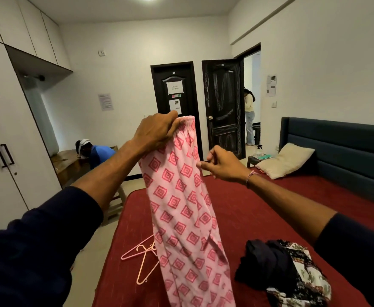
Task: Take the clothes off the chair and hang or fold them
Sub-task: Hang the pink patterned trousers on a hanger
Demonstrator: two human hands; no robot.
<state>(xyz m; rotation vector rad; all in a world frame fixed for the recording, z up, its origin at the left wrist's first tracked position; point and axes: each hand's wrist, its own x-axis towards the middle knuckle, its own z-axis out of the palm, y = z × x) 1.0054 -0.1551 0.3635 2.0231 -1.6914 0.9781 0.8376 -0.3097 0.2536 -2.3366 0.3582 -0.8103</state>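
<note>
Pink trousers [181, 207] with a red diamond print hang down in front of me over the red bed [259, 207]. My left hand [157, 131] is raised and shut on their elastic waistband. To the right, my right hand [223, 163] pinches the trousers' edge lower down, a thread bracelet on its wrist. Two pink hangers [142, 258] lie on the bed at its left edge, partly behind the hanging cloth. A heap of dark and patterned clothes [285, 271] lies on the bed at the lower right.
White wardrobe [6, 151] on the left. A person in blue [97, 154] crouches by a wooden bench. Two dark doors at the back, one open with a person standing beyond. A cream pillow [285, 160] leans against the dark headboard [336, 147].
</note>
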